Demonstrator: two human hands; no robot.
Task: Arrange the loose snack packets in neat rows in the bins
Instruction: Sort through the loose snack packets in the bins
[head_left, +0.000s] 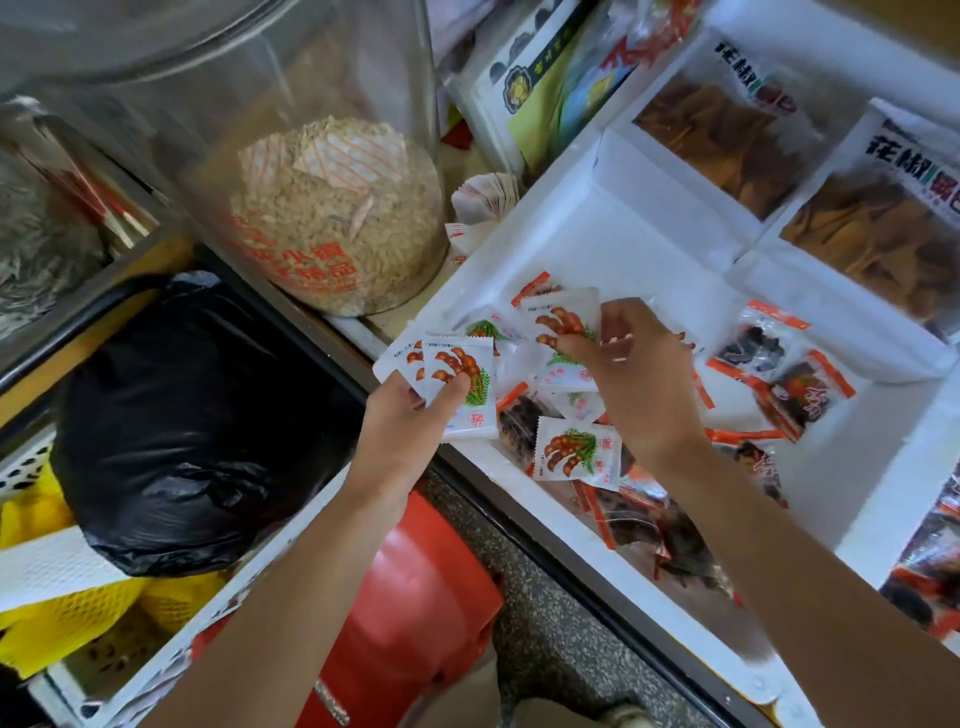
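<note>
Over the white bin (597, 234): our right hand (634, 384) pinches one white packet (558, 317) by its edge.
Left hand (410, 415): thumb clamps a small stack (467, 358), pictures up.
Loose packets (576, 454): jumbled at the bin's near side; we should lay each one picture-up and square on the stack.

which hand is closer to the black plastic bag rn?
Left. The left hand is just right of the black plastic bag, holding a stack of packets; the right hand is farther right over the white bin, pinching a single packet.
</note>
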